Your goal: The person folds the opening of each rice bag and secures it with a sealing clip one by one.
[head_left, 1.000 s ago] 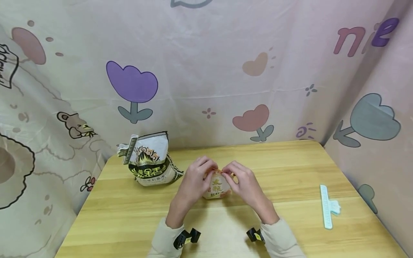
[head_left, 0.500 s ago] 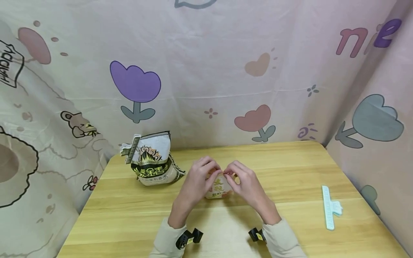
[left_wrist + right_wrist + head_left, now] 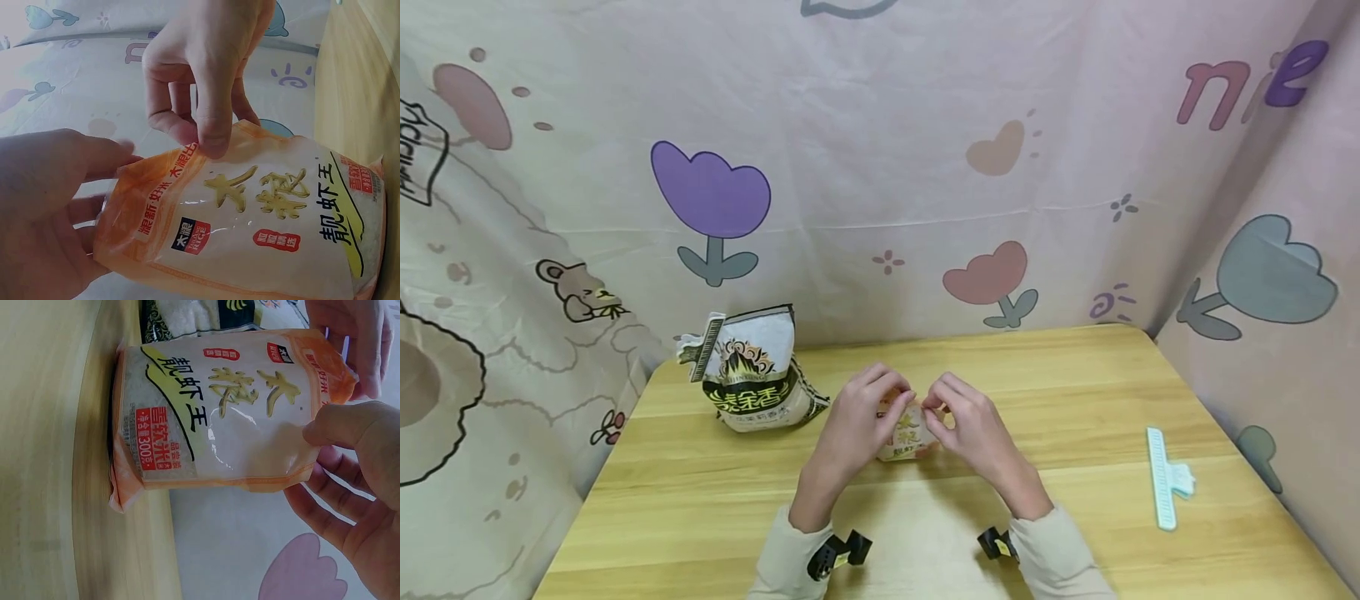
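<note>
Glossy orange-and-white plastic rice bag (image 3: 907,433) upright nr. ctr. of wood-grain desk (image 3: 685,517).
Your L hand (image 3: 859,417) pinches its top left, R hand (image 3: 967,421) its top right, plastic creased up there. Bulging black-and-white bag (image 3: 748,387) nr. desk's back-left corner; T-shaped mint-green plastic clip (image 3: 1161,479) flat by right edge.

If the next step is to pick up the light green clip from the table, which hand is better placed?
Probably the right hand: the light green clip lies out on that side, nearer to it. Both hands pinch the small rice bag, but the left hand is farther from the clip.
</note>
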A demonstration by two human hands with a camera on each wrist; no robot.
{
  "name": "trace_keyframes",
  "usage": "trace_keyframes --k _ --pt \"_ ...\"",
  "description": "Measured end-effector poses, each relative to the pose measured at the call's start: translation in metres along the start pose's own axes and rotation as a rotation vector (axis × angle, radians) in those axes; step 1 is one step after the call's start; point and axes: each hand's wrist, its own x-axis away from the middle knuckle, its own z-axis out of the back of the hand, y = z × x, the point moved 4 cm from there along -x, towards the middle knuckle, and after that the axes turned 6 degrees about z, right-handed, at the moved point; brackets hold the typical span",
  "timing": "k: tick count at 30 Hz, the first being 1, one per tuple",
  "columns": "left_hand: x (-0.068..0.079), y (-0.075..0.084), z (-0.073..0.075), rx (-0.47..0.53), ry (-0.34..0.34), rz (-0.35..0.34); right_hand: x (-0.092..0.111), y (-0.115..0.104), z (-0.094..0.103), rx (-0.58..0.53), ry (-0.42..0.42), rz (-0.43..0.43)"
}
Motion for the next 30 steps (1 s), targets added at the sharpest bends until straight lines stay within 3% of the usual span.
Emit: trace_keyframes --k 4,7,14,22,30 --pt "0.0 0.0 0.0 -0.029 0.01 0.026 -0.001 0.0 -0.002 0.005 -0.001 0.005" --pt "0.0 0.0 0.001 -0.054 0.01 0.039 -0.001 0.002 -0.001 -0.063 -0.029 -0.019" --pt "0.003 0.0 0.005 -0.101 0.009 0.036 0.001 0.009 0.002 -0.263 -0.088 -0.17" --pt "0.003 0.002 0.004 -0.097 -0.007 0.013 -0.003 0.002 -0.002 -0.251 -0.021 -0.156" --pt "0.002 0.002 0.005 -0.08 -0.022 0.066 -0.004 -0.004 -0.008 -0.201 0.025 -0.171"
